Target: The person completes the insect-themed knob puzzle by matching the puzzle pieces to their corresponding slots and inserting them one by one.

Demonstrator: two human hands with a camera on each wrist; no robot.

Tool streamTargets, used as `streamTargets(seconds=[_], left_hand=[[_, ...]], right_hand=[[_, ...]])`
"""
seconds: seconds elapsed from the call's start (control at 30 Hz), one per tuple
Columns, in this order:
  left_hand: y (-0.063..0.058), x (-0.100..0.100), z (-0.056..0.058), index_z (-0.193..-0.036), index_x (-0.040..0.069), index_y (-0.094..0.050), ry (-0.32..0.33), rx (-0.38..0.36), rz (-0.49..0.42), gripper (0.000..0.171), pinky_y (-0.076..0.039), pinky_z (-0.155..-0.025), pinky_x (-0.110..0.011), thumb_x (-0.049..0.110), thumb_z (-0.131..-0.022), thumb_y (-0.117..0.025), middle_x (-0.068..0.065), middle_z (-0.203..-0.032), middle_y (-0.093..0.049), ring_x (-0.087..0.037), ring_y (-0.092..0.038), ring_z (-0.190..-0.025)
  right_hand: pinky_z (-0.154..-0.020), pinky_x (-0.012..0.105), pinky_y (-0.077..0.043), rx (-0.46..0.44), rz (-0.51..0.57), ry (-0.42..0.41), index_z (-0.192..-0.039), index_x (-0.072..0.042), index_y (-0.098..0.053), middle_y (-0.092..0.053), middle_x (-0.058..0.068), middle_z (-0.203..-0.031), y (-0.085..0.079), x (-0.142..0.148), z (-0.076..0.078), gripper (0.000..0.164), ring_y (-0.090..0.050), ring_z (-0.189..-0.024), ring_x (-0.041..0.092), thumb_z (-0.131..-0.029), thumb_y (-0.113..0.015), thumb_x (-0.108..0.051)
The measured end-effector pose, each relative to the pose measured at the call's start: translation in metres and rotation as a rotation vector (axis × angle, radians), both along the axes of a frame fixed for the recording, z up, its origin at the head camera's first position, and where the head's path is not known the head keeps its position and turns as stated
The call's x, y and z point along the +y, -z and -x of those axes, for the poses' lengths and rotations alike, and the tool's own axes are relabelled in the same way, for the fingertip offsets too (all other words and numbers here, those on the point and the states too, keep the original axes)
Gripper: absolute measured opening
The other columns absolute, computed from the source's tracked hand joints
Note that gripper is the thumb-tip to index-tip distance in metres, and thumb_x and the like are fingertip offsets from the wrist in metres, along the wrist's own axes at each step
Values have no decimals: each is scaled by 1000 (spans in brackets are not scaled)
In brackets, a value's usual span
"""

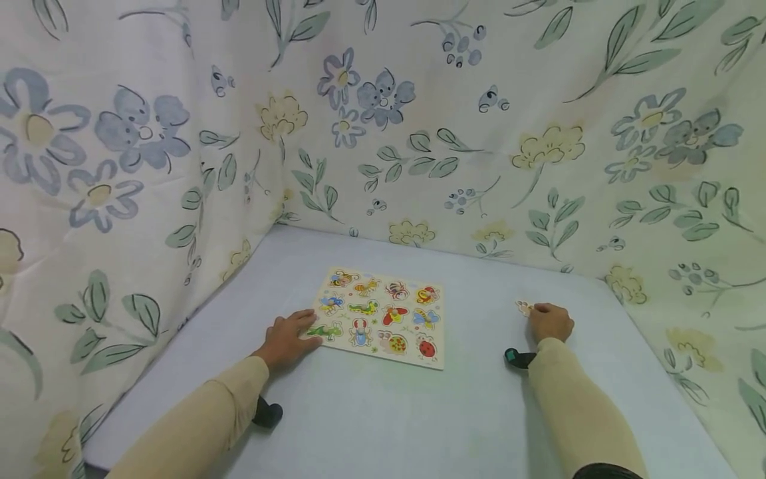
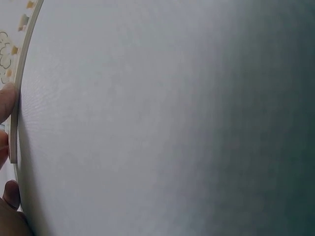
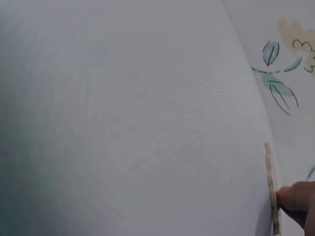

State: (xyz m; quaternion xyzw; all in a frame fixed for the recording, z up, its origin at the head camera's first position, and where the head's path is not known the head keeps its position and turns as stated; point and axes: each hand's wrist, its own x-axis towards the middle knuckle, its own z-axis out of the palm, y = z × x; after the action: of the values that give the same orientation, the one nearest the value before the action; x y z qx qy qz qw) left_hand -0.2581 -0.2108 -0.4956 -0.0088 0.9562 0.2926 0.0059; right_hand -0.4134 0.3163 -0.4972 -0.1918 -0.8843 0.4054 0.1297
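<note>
A wooden peg puzzle board (image 1: 377, 318) with colorful insect pictures lies flat on the table. My left hand (image 1: 288, 340) rests at its left edge, fingers spread and fingertips on the near left corner. In the left wrist view, a fingertip (image 2: 6, 102) touches the board's rim (image 2: 24, 64), and small pegs stand up from the surface. Well to the right of the board, my right hand (image 1: 550, 322) pinches a small puzzle piece (image 1: 524, 307) low over the table. The right wrist view shows this piece (image 3: 271, 189) edge-on under a fingertip; its picture is hidden there.
The white table (image 1: 395, 419) stretches between and in front of both hands. A floral curtain (image 1: 419, 179) borders it at the back and both sides. Black wrist devices (image 1: 267, 413) sit by both sleeves.
</note>
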Motion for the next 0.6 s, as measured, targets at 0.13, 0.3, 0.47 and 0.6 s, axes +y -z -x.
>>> streamTargets(seconds=[0.13,0.3,0.47,0.6], left_hand=[[1,2,0,-140,4,-50,13,-13,-11,64,-30,-89,-49,34,-87,-71,-8,-149,-40,-30,-41,-109],[-1,0,0,-140,5,-50,19,-16,-17,64,-29,-91,-50,34,-88,-70,-7,-149,-40,-32,-41,-112],[-3,-2,1,-141,4,-49,23,-15,-18,64,-29,-91,-51,34,-89,-69,-8,-149,-39,-33,-40,-112],[-3,-2,2,-141,4,-48,27,-23,-27,64,-29,-91,-51,35,-89,-69,-8,-149,-39,-33,-40,-112]], right_hand=[[-91,51,-28,40,30,17,-112,3,-69,-57,25,-121,-3,3,-4,29,-36,-115,41,-93,-53,-12],[-99,52,-23,192,25,20,-110,4,-70,-61,25,-118,-16,5,-7,28,-40,-117,43,-93,-55,-12],[-100,47,-29,355,11,41,-105,3,-73,-67,22,-109,-35,-1,-14,25,-50,-115,38,-90,-60,-12],[-82,38,-38,482,-41,68,-101,2,-75,-70,20,-99,-52,-6,-25,22,-59,-94,31,-88,-63,-12]])
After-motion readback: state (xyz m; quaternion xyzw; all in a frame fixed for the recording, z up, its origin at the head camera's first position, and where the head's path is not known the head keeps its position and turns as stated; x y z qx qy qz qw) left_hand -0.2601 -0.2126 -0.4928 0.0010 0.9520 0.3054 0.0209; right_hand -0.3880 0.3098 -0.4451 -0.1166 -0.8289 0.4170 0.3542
